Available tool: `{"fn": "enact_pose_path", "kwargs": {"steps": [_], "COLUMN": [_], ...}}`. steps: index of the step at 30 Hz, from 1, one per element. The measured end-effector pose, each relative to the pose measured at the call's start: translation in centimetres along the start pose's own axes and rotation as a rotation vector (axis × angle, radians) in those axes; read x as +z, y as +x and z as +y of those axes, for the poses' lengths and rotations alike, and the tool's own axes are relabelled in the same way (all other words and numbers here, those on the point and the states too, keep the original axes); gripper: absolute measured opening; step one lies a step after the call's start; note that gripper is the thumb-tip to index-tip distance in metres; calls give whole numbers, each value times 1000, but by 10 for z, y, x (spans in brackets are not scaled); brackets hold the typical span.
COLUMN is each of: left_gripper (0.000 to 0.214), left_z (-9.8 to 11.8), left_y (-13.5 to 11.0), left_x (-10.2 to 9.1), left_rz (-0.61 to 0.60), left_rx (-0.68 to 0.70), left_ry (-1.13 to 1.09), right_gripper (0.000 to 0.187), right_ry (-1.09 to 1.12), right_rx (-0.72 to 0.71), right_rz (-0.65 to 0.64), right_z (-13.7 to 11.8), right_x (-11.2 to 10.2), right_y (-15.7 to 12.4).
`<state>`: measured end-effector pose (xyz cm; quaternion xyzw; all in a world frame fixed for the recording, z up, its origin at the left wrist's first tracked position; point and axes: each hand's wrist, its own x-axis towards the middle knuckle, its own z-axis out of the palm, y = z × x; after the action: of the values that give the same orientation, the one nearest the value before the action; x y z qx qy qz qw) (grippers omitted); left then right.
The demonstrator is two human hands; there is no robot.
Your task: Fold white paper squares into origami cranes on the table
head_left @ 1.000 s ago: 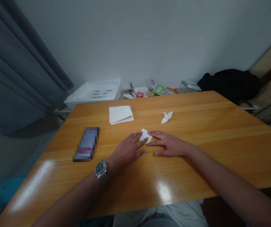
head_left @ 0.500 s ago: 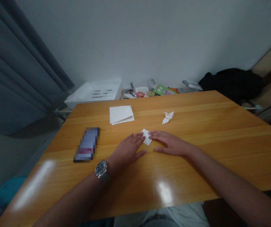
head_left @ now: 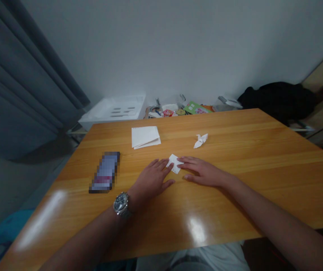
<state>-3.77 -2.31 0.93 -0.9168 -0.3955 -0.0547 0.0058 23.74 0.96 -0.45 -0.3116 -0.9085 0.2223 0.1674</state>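
A small folded piece of white paper (head_left: 174,163) lies on the wooden table (head_left: 223,150), between my left hand (head_left: 152,180) and my right hand (head_left: 202,172). Fingertips of both hands touch its edges, with the fingers spread and flat. Neither hand lifts it. A white origami crane (head_left: 200,141) stands farther away, beyond my right hand. A small stack of white paper (head_left: 145,137) lies beyond my left hand. A silver wristwatch (head_left: 121,204) sits on my left wrist.
A phone (head_left: 105,172) with a blurred face lies left of my left hand. Beyond the far table edge are a white plastic tray (head_left: 112,111), assorted small items, and a black bag (head_left: 277,99). A grey curtain (head_left: 23,75) hangs at left.
My right hand has slid slightly right, its fingertips drawing back from the folded paper. The paper has shifted only slightly, and the whole view has drifted a little.
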Motion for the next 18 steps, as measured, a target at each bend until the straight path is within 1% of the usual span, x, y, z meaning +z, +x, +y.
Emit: {"fn": "enact_pose_path", "kwargs": {"steps": [7,10,14,18], "left_gripper": [59,59,58,59], "left_z": [2,2,2,3], "left_y": [2,2,3,4], "left_x": [-4,-2,2,4], "left_rz": [13,11,20,32], "left_rx": [-7,-3,-13,-29], "left_ry": [22,-5,-15,-24], "right_gripper": [46,45,49,44], "right_ry": [-24,-5,5,19], "right_rx": [-22,-28,-19,-6], "right_rz": [5,25,48,78], "right_z": [-2,0,3,4], "right_x": [0,1,3,3], "right_y": [1,2,2,1]}}
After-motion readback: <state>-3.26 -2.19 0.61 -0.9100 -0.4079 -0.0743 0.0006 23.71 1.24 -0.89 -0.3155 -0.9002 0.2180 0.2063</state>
